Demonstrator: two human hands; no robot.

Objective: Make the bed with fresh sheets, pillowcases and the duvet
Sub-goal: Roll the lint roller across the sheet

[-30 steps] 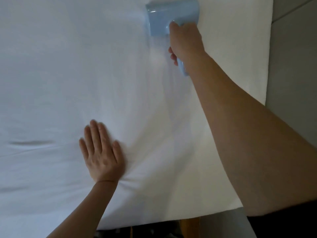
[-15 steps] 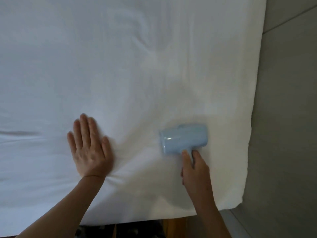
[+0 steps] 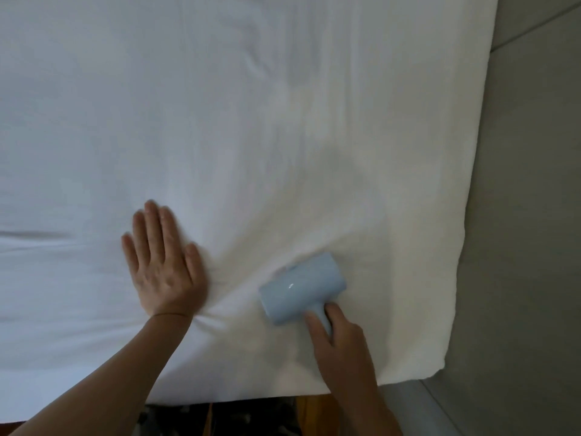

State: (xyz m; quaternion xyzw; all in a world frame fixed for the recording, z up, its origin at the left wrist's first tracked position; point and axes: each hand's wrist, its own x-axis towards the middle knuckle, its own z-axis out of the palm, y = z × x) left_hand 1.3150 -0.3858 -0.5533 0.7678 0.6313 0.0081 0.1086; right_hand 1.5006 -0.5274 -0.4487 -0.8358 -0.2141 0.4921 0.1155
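Blue roller [image 3: 301, 286] tilted since, right hand [image 3: 341, 344] gripping, left hand [image 3: 163, 262] flat (sheet [image 3: 283, 121])

White sheet [image 3: 251, 121] is being cut off by the far and left frame edges; its full extent cannot be told. Handle of the light-blue handheld tool [image 3: 301, 286] is being mostly hidden by the right hand [image 3: 341, 344]; the tool's underside is being hidden against the sheet. Left hand [image 3: 163, 262] fingertips are being blurred. Both forearms are being cropped at the near edge. Dark patterned area [image 3: 220, 420] below the mattress edge is too dim to be identified.
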